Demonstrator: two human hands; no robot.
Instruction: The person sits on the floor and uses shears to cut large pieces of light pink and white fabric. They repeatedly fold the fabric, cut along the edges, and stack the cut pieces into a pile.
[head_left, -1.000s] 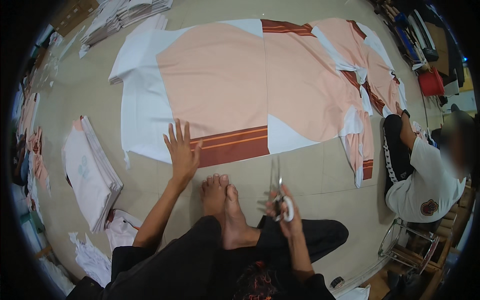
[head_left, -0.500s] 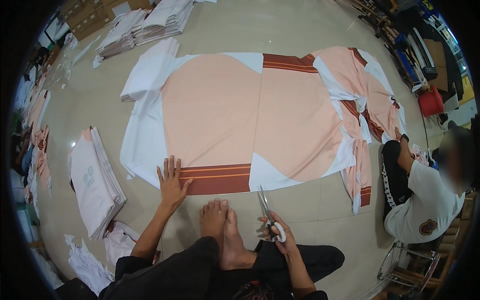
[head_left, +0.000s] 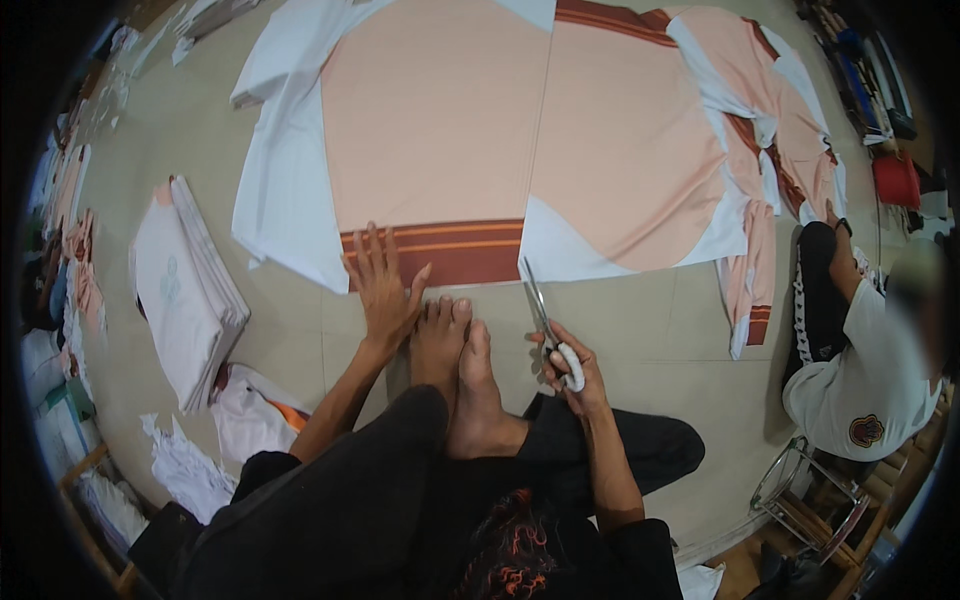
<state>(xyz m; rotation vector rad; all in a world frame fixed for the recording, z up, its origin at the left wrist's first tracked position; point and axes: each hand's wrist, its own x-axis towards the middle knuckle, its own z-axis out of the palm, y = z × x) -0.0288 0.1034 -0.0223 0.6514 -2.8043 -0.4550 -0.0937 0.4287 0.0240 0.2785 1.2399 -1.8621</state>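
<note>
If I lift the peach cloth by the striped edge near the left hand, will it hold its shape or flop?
The peach cloth will likely flop: it lies thin and flat on the floor, with draped folds at its far end. It probably slides easily, since the left hand presses it down while the right hand holds the scissors at its edge.

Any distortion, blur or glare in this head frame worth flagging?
Head view: strong fisheye bending, black corners; the peach cloth edges curve. Lighting even and soft, no glare. Scissors and both hands look sharp; the co-worker at the right rim has a blurred face.
</note>
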